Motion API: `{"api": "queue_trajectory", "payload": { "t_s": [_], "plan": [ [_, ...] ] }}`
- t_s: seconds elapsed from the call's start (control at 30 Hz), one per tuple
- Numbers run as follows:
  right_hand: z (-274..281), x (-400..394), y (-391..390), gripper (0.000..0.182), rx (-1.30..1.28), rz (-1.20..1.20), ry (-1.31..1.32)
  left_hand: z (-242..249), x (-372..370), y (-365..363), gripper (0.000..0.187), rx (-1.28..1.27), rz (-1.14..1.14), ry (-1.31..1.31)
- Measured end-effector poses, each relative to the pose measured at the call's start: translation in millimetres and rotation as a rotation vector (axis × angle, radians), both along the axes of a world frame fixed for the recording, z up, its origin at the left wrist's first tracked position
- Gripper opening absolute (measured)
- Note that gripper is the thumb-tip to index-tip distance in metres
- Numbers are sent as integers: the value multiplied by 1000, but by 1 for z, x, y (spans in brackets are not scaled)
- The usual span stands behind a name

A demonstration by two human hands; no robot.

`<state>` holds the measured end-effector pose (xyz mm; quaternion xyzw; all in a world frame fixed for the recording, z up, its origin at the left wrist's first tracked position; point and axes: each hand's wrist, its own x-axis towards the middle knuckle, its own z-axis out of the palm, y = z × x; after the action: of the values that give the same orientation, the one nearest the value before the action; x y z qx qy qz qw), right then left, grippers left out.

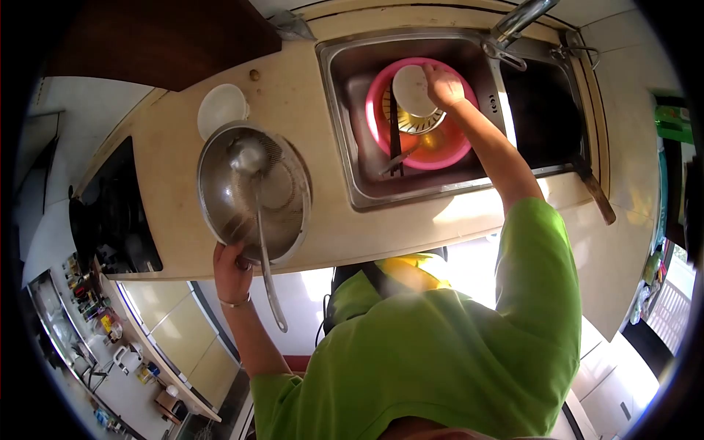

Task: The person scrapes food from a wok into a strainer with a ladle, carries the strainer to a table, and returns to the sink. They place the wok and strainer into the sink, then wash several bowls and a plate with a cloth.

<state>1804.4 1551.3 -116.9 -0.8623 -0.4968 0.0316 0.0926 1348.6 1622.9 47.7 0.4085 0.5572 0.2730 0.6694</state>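
My left hand [233, 270] grips the near rim of a metal colander [282, 220] over the counter's front edge. A ladle [262, 249] lies in the colander, its handle sticking out over the near rim. Inside the sink, my right hand [443, 88] holds a white bowl [412, 92] by its right edge. Beneath that bowl is a striped bowl [419, 126] in a pink basin [463, 150] with orange-tinted liquid. Dark chopsticks [394, 136] and another utensil [400, 158] lean across the basin's left side.
A white bowl [221, 108] stands on the counter [172, 176] behind the colander. The faucet [517, 26] rises behind the sink [352, 183]. A brown handle [595, 196] juts from the right basin over the counter edge. At the far left is a black cooktop [128, 213].
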Motion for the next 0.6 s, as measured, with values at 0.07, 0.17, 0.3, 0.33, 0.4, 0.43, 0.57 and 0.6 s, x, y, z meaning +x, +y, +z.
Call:
{"api": "queue_trajectory", "payload": {
  "t_s": [0.07, 0.17, 0.3, 0.33, 0.4, 0.43, 0.57, 0.6],
  "plan": [
    [-13, 3, -1, 28, -112, 117, -69, -5, 9, 4, 21, -150, 21, -146],
    [-25, 1, 1, 27, -148, 228, -143, -10, 34, 1, 19, -155, -40, -128],
    [-56, 12, 7, 37, -190, 295, -172, -22, 55, -4, 16, -91, -94, -72],
    [-61, 15, 8, 37, -187, 301, -168, -26, 58, -4, 14, -184, 3, -101],
    [-51, 18, 12, 40, -234, 259, 41, -42, 60, -4, 14, -154, -41, -116],
    [-42, 20, 12, 40, -232, 268, 44, -46, 61, -4, 14, -129, -89, -132],
    [-31, 32, 11, 42, -327, 171, 381, -40, 105, -10, 17, -183, 29, -147],
    [-40, 39, 9, 43, -267, 197, 404, -40, 109, -11, 20, -167, 0, -152]
  ]
}}
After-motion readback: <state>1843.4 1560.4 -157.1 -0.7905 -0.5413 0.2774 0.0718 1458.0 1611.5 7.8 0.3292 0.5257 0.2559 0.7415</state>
